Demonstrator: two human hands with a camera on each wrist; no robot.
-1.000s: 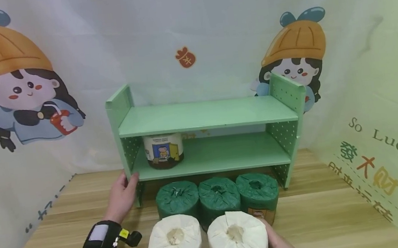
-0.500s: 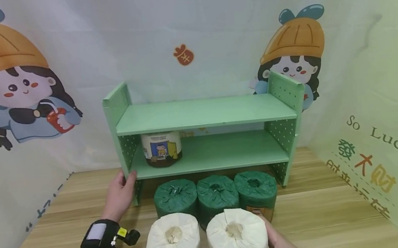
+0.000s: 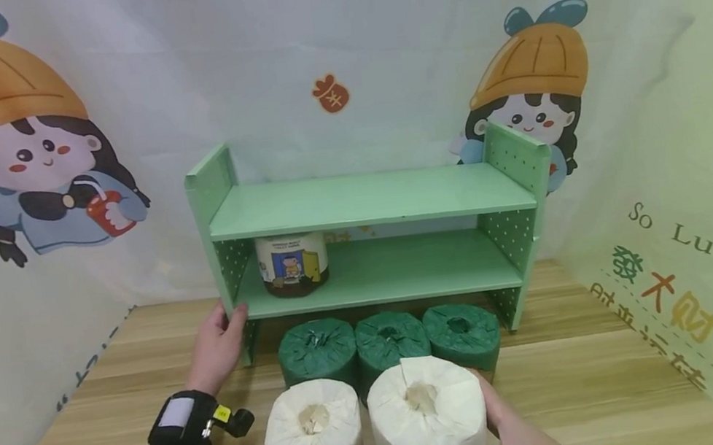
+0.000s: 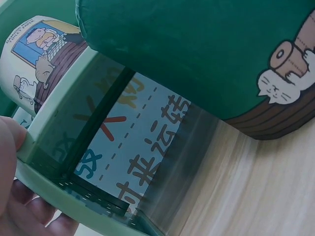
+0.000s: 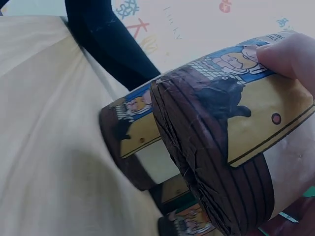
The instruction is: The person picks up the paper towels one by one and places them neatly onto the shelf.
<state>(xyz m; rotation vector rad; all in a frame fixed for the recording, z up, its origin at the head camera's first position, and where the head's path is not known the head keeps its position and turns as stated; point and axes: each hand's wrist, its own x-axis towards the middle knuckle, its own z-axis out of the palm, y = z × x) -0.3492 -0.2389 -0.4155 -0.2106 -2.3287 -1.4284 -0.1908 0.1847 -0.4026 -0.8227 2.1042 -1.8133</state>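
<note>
My left hand (image 3: 215, 350) grips the left side panel of a pale green two-tier shelf (image 3: 367, 198), its thumb at the lower board's front corner. In the left wrist view, the fingers (image 4: 37, 209) curl behind that panel's edge. My right hand (image 3: 522, 435) holds a white-wrapped toilet roll (image 3: 428, 420) from its right side. The right wrist view shows the thumb (image 5: 290, 59) on this roll's printed wrapper and its brown base tilted up off the table. A second white toilet roll (image 3: 315, 436) stands just to its left. Another toilet roll (image 3: 293, 266) sits at the lower tier's left end.
Three green-wrapped toilet rolls stand in a row before the shelf: left (image 3: 317, 352), middle (image 3: 392, 339) and right (image 3: 461, 332). All rest on a wood-grain table (image 3: 586, 387). A printed cloth backdrop (image 3: 376, 44) hangs close behind and along both sides.
The right-hand white toilet roll has risen in my right hand and now overlaps more of the green rolls behind it. My left hand keeps its grip on the shelf panel.
</note>
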